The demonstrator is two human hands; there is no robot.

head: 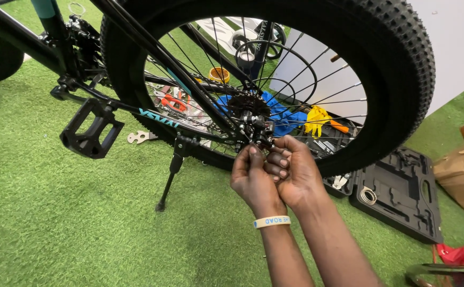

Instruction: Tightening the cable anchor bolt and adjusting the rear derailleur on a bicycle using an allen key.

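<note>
The rear derailleur (258, 133) sits just below the centre of the frame, a black mechanism hanging under the small sprocket cluster (248, 105) at the hub of the rear wheel (391, 69). Both hands meet at it. The left hand (252, 178) reaches up from below, its fingers curled and the fingertips touching the lower part of the mechanism; a pale wristband (272, 221) circles its wrist. The right hand (294, 172) lies pressed against the left, fingers folded inward with the fingertips at the same black part. Whether either hand truly pinches a piece of it cannot be told, since the fingers hide the contact.

Around this, the knobby black tyre arcs across the top and right of the frame, thin spokes fanning from the hub. The black frame tubes run from the hub toward the upper left, where the crank carries a black flat pedal (91, 130) at centre left. A kickstand (172, 172) slants down to the green artificial turf (56, 223) below the chainstay.

Seen through the spokes, blue cloth (282, 114) and a yellow glove (317, 118) lie on an open black tool case (402, 194), which extends to the lower right. A flat metal wrench (139, 137) lies on the turf near the pedal. Brown cardboard (463, 172) sits at the right edge.
</note>
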